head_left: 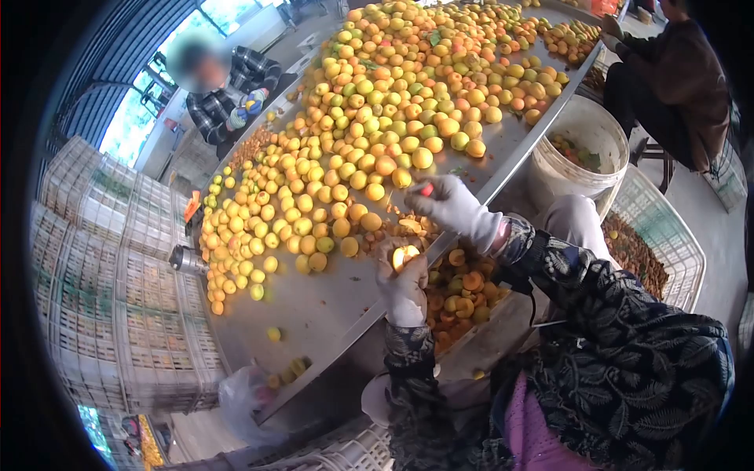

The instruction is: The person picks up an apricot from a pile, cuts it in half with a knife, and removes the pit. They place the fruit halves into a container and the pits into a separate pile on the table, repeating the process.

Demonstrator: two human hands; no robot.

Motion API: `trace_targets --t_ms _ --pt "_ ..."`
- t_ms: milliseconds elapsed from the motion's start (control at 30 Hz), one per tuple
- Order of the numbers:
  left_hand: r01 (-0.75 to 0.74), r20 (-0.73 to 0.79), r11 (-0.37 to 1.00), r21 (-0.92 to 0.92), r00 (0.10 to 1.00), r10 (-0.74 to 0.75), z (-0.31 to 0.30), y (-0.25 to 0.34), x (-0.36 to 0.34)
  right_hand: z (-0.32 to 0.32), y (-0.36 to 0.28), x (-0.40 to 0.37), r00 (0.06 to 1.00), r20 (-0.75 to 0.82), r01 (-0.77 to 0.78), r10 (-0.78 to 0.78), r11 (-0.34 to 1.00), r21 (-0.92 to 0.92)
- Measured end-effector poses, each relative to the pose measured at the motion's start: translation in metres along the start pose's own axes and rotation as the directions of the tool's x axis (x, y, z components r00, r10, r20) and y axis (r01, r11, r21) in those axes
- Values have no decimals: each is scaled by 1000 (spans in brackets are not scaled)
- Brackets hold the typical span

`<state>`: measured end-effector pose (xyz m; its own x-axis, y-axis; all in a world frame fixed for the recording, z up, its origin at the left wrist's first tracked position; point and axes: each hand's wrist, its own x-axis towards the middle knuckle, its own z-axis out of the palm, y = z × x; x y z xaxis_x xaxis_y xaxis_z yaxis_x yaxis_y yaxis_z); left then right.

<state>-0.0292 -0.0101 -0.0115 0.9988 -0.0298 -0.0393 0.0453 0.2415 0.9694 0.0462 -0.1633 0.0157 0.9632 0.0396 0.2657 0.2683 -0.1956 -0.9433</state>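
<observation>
My left hand (404,292), in a pale glove, is closed around an apricot (404,256) whose bright cut flesh faces up. Just above and to the right, my gloved right hand (457,210) grips a small red-handled tool (426,189); its working end cannot be made out. Both hands are over the near edge of a metal table (330,302) heaped with whole apricots (377,118). Apricot halves (410,226) lie beside my left hand. Below my hands, a container holds many more apricot halves (467,294).
A white bucket (559,177) with scraps and a crate (683,239) of brown pits (632,251) stand at right. Stacked plastic crates (118,290) rise at left. A person in plaid (208,110) works across the table, another person (667,78) sits at upper right.
</observation>
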Motion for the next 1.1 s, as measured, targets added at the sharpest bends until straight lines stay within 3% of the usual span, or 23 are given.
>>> trace_targets --t_ms 33,67,100,133,167,267,333,367,467,500,533,567,633,667,733,767,800,867,933,1000,1033,1067,1100 --pt "2 -11 1000 -8 1000 -2 4 5 -4 1 -10 -1 993 -12 -102 119 895 434" --pt "54 1 987 -153 999 -54 12 18 -8 -4 -24 1 970 69 -232 233 803 548" --pt "105 27 952 -289 994 -102 18 25 -9 -3 -33 2 970 64 -231 236 802 550" --pt "190 -29 921 -340 977 -212 16 16 -3 1 -41 4 971 57 -208 232 706 677" --pt "190 -29 921 -341 977 -212 14 11 -3 5 -46 6 972 52 -181 229 591 786" --pt "183 47 890 -417 983 -180 14 14 -4 18 -55 2 974 49 -176 221 600 781" --pt "36 107 994 -100 994 -25 11 5 -2 25 -63 0 965 14 -180 263 620 764" --pt "37 103 994 -102 994 -26 12 4 -1 28 -59 -1 964 18 -185 265 620 763" --pt "117 17 934 -336 993 -119 6 -11 8 38 -54 -7 992 -73 -37 99 805 592" --pt "-79 -33 994 80 996 82 -10 -38 16 41 -53 -8 993 -71 -38 98 805 592" --pt "-248 3 839 484 959 282 -8 -31 18 44 -54 -9 999 -35 54 -42 859 510" --pt "-248 -1 840 483 959 283 -7 -25 14 47 -54 -9 984 15 155 -178 890 428" --pt "-284 156 317 905 915 373 -1 -6 -1 54 -53 -9 986 61 118 -156 907 403" --pt "-331 74 592 735 906 416 -11 -25 7 56 -52 -5 995 87 0 -52 860 510" --pt "-295 68 625 723 930 360 -25 -39 13 54 -52 2 968 210 -245 137 704 667" --pt "-260 70 652 712 951 302 -26 -35 15 59 -46 8 969 214 -243 126 669 703" --pt "-90 -42 887 453 992 122 -24 -33 15 60 -43 10 953 260 -297 157 655 695" --pt "-156 -66 924 350 979 191 -6 -6 2 59 -43 13 936 304 -345 178 638 688" --pt "-227 -92 942 245 962 256 -2 3 1 58 -42 17 820 572 -558 37 281 781" --pt "-392 -35 716 578 864 502 -8 -6 11 63 -37 21 841 537 -537 61 212 816" --pt "-398 -27 710 581 862 506 -24 -21 22 65 -36 24 858 506 -514 92 147 845" --pt "-161 176 962 -219 964 201 -50 -43 37 63 -45 28 881 388 -432 271 125 893" --pt "394 528 540 -744 842 112 -64 -55 46 62 -24 39 917 347 -367 196 72 927"
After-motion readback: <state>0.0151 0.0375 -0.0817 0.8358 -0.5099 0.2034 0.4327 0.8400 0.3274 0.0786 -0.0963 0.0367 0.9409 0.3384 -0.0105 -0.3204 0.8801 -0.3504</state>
